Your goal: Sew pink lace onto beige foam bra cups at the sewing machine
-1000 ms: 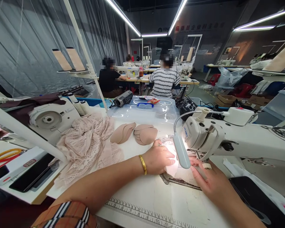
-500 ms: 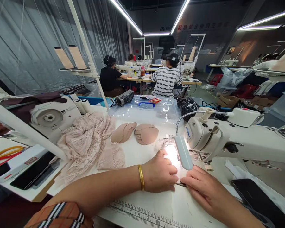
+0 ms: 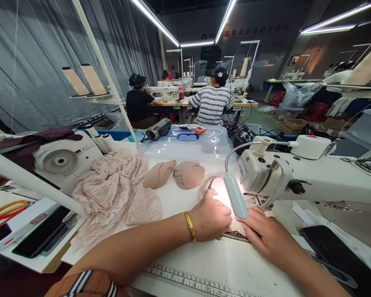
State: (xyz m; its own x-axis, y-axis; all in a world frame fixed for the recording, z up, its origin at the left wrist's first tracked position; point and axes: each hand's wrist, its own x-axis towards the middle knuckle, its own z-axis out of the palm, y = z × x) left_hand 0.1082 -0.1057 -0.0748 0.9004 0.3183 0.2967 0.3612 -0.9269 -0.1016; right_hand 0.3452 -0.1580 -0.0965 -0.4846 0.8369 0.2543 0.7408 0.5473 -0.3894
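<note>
A pale pink fabric piece point(image 3: 217, 186) with a lacy edge lies by the sewing machine's head point(image 3: 252, 175), glaringly lit by a grey gooseneck lamp point(image 3: 235, 197). My left hand point(image 3: 210, 215), with a gold bracelet and ring, is closed, its curled fingers gripping the piece's left side. From the right, my right hand point(image 3: 264, 231) holds the near edge with fingers pressed together, the tips partly behind the lamp. The needle area is hidden. Left of my hands lie two small stacks of beige bra cups point(image 3: 189, 175) and a heap of pink lace fabric point(image 3: 116, 181).
A printed ruler scale point(image 3: 188, 282) runs along the table's front. A black phone point(image 3: 330, 251) lies at the right. Behind the cups sits a clear plastic box lid point(image 3: 160, 148). A thread stand pole point(image 3: 34, 181) crosses the left side. Two people sit at machines ahead.
The fabric piece has shifted slightly between my hands, showing more lit fabric and a dark patterned strip near its front edge. My right hand has moved a little up. The view has turned slightly.
</note>
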